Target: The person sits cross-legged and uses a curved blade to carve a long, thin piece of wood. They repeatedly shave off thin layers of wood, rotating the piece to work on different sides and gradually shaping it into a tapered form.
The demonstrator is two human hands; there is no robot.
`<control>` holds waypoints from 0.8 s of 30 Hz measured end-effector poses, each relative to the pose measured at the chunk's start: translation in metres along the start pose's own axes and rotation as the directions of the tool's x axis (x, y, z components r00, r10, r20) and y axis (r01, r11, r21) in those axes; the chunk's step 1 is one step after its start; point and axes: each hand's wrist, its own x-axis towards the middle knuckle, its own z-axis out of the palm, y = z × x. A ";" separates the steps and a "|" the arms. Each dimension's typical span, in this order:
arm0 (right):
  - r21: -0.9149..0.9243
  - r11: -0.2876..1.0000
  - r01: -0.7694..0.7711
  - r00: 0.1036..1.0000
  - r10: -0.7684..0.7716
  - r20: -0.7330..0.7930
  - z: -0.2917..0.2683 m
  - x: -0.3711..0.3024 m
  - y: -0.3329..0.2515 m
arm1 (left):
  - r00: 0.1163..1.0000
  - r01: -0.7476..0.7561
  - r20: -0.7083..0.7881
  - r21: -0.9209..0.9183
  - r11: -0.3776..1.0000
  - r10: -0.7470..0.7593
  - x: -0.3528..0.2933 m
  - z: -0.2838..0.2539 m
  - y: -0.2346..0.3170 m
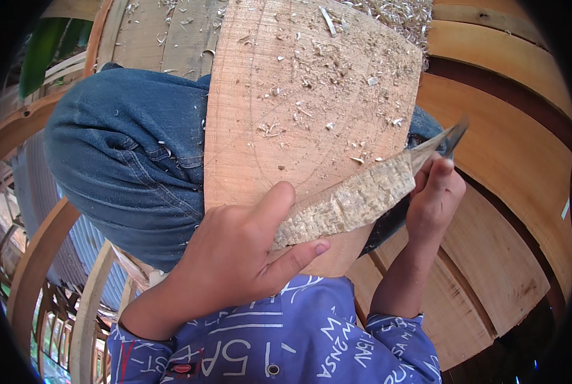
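Observation:
A rough, pale piece of wood point(350, 201) with a chipped, bark-like face lies aslant over a broad board point(247, 147) in front of me. My left hand point(247, 246) is closed round its near left end, the thumb along the lower edge. The piece tapers to a bare point at the upper right. There, my right hand point(436, 189) is closed round a knife, its handle hidden by my fingers. Its dark blade point(455, 134), slightly blurred, rises beside the tapered tip; whether they touch I cannot tell. Faint curved pencil lines run across the board.
Wood shavings point(324, 77) and chips are strewn over the board, thicker at its far right corner. My jeans-clad leg point(126, 153) is bent at the left. Wooden planks point(497, 141) with dark gaps lie to the right. Slats and corrugated metal sheet point(84, 246) show at the lower left.

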 end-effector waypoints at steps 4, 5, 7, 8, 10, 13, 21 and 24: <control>-0.007 1.000 -0.012 0.999 0.011 -0.038 0.004 0.000 0.007 | 0.999 -0.006 0.039 -0.014 1.000 0.007 0.000 -0.003 0.001; -0.009 0.999 0.053 0.997 -0.053 -0.048 0.010 -0.001 0.015 | 0.999 0.008 0.045 -0.011 1.000 -0.008 0.001 -0.004 0.002; -0.034 0.997 0.070 0.997 -0.071 -0.037 0.020 -0.001 0.014 | 0.998 0.035 0.058 -0.009 0.999 -0.035 0.001 -0.004 0.003; -0.050 0.996 0.078 0.996 -0.080 -0.031 0.025 -0.002 0.013 | 0.999 0.034 0.042 -0.016 0.999 -0.033 0.001 -0.002 0.002; -0.036 0.998 0.046 0.998 -0.047 -0.038 0.025 0.002 0.007 | 1.000 0.031 0.006 -0.027 0.999 -0.031 -0.001 0.000 0.000; -0.086 0.995 0.051 0.996 -0.058 -0.071 0.025 0.006 0.009 | 0.999 0.034 -0.012 -0.040 0.999 -0.035 -0.002 0.002 0.001; -0.308 0.946 0.100 0.975 -0.155 -0.160 0.031 0.005 0.002 | 0.986 -0.115 -0.131 -0.061 0.992 0.106 -0.001 0.008 0.001; -0.350 0.931 0.102 0.969 -0.173 -0.177 0.032 0.002 0.002 | 0.987 -0.102 -0.136 -0.079 0.992 0.091 -0.001 0.008 0.002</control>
